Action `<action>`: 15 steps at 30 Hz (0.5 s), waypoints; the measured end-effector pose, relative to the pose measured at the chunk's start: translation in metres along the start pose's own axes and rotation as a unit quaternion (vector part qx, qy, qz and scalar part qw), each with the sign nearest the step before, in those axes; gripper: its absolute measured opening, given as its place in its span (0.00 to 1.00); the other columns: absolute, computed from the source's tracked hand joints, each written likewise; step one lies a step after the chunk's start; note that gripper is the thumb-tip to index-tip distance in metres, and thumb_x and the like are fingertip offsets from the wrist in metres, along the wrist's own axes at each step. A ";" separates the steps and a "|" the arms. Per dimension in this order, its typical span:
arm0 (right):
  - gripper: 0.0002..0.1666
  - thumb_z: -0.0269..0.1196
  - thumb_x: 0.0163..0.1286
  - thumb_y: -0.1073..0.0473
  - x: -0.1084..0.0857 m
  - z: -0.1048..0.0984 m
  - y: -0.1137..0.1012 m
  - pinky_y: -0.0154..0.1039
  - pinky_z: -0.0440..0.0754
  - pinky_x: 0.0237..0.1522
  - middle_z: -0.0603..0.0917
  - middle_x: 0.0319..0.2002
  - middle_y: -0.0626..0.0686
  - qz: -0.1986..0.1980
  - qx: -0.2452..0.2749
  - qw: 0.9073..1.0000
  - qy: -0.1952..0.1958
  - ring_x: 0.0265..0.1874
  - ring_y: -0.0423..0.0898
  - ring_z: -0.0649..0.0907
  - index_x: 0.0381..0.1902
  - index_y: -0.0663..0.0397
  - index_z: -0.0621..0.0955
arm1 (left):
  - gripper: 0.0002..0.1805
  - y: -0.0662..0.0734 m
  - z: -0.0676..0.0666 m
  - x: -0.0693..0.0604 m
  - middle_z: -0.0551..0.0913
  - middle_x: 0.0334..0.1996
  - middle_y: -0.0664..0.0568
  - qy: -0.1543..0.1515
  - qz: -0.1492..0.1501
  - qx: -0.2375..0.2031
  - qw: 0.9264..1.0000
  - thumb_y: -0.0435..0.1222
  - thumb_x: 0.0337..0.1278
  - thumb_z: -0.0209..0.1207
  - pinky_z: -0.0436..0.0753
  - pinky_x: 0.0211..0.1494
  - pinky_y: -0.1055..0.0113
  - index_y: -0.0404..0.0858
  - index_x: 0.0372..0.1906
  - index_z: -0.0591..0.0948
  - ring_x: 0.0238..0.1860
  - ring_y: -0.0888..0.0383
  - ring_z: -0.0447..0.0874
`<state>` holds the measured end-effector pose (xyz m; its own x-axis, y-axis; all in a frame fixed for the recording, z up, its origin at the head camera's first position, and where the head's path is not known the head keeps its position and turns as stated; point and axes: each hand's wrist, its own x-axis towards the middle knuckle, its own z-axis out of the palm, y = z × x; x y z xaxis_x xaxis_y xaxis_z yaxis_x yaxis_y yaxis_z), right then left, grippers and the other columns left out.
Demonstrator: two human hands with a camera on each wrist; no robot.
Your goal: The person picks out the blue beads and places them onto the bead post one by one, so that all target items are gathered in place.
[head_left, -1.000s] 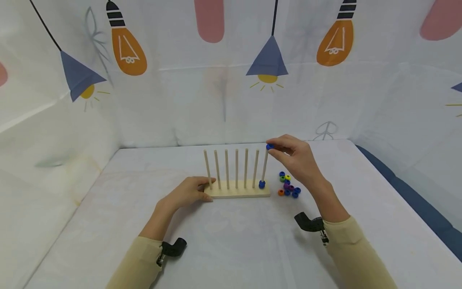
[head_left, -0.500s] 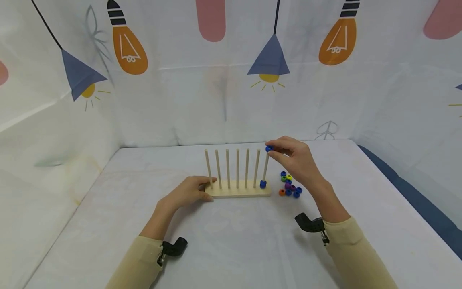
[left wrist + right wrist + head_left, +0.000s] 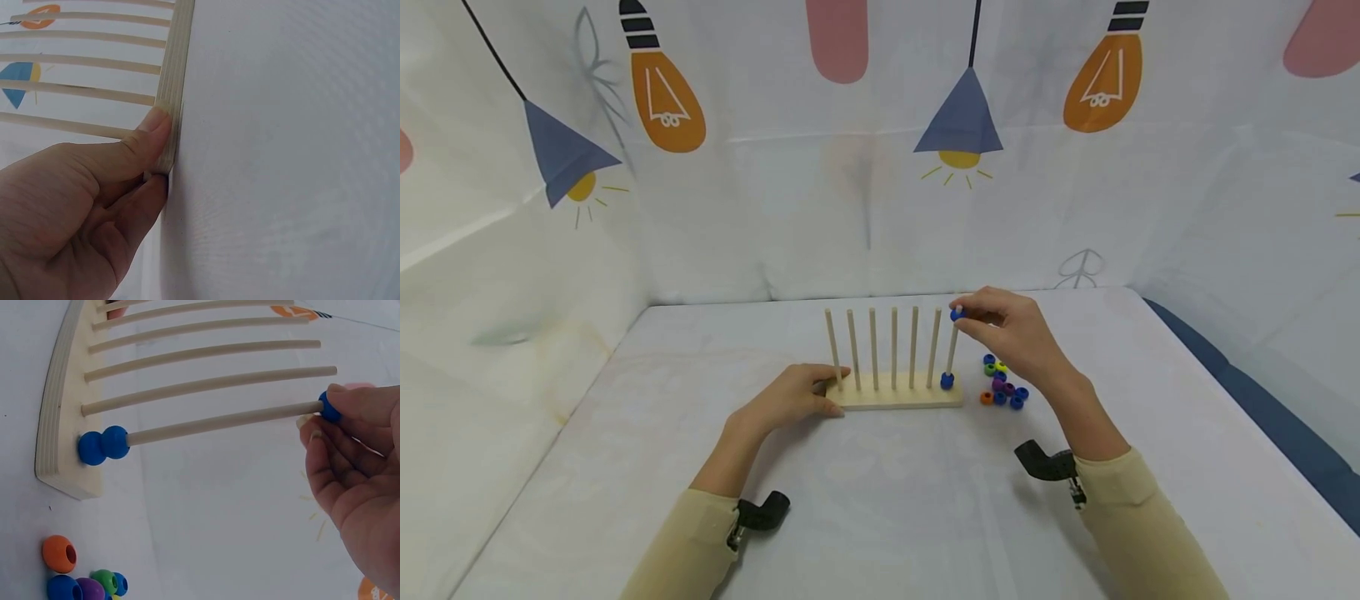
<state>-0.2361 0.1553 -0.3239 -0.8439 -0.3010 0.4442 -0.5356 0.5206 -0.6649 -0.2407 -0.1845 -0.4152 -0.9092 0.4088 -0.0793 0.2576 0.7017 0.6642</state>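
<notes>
A pale wooden peg board (image 3: 895, 402) with several upright pegs stands on the table. My left hand (image 3: 792, 395) grips its left end, thumb along the front edge in the left wrist view. At the top of the rightmost peg (image 3: 225, 421), my right hand (image 3: 1011, 327) pinches a blue bead (image 3: 329, 407) between thumb and fingers; the peg's tip goes into it. Two more blue beads (image 3: 104, 445) sit stacked at the foot of that same peg. The other pegs carry no beads.
Loose beads lie in a small cluster right of the board: an orange bead (image 3: 59, 554), a green bead (image 3: 105, 581), a purple bead (image 3: 90, 589) and several blue ones. A white printed sheet (image 3: 805, 208) rises behind the table (image 3: 880, 517).
My right hand has lowered slightly, bringing the blue bead from above the rightmost peg down onto its tip. The left hand keeps its grip on the board.
</notes>
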 end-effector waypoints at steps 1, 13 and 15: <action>0.13 0.66 0.69 0.61 0.000 0.000 0.001 0.23 0.80 0.40 0.86 0.43 0.49 0.002 0.000 1.000 -0.003 0.38 0.41 0.81 0.51 0.51 0.86 | 0.36 0.000 0.000 0.000 0.74 0.69 0.53 0.000 0.000 0.001 1.000 0.41 0.51 0.72 0.67 0.75 0.49 0.44 0.68 0.75 0.76 0.49 0.63; 0.11 0.65 0.69 0.61 0.001 0.000 0.007 0.27 0.81 0.43 0.86 0.42 0.51 0.013 -0.011 0.999 -0.050 0.40 0.45 0.82 0.48 0.53 0.86 | 0.36 0.003 -0.001 -0.001 0.75 0.68 0.55 0.001 0.001 -0.003 1.000 0.40 0.50 0.73 0.67 0.75 0.49 0.42 0.67 0.76 0.75 0.49 0.63; 0.11 0.65 0.69 0.62 0.001 0.001 0.008 0.27 0.81 0.44 0.87 0.42 0.51 0.019 -0.013 0.998 -0.056 0.40 0.45 0.83 0.48 0.53 0.86 | 0.36 0.003 -0.001 -0.001 0.75 0.68 0.55 0.002 0.000 -0.004 1.000 0.40 0.50 0.73 0.68 0.75 0.49 0.42 0.67 0.76 0.75 0.49 0.64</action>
<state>-0.2411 0.1584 -0.3289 -0.8625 -0.3680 0.3473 -0.5033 0.5527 -0.6642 -0.2398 -0.1836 -0.4124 -0.9100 0.4074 -0.0766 0.2558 0.6973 0.6696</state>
